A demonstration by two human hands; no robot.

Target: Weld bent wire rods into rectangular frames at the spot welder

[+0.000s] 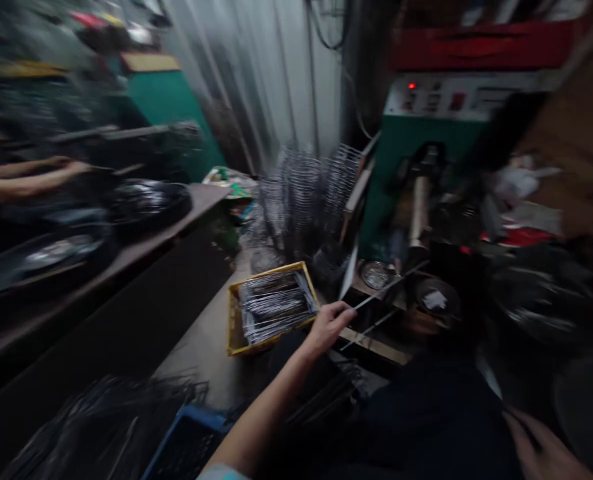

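Note:
My left hand reaches forward and pinches the near end of a thin metal rod that slants up to the right toward a green machine. A second rod lies just below it. Beside the hand, on the floor, a yellow crate holds several shiny metal strips. My right hand shows at the bottom right, blurred by motion, over my dark trouser leg; its fingers are smeared.
A long bench at the left carries dark round pans. Another person's forearms reach over it. Wire racks stand behind the crate. A blue crate of dark wire parts sits near my left arm.

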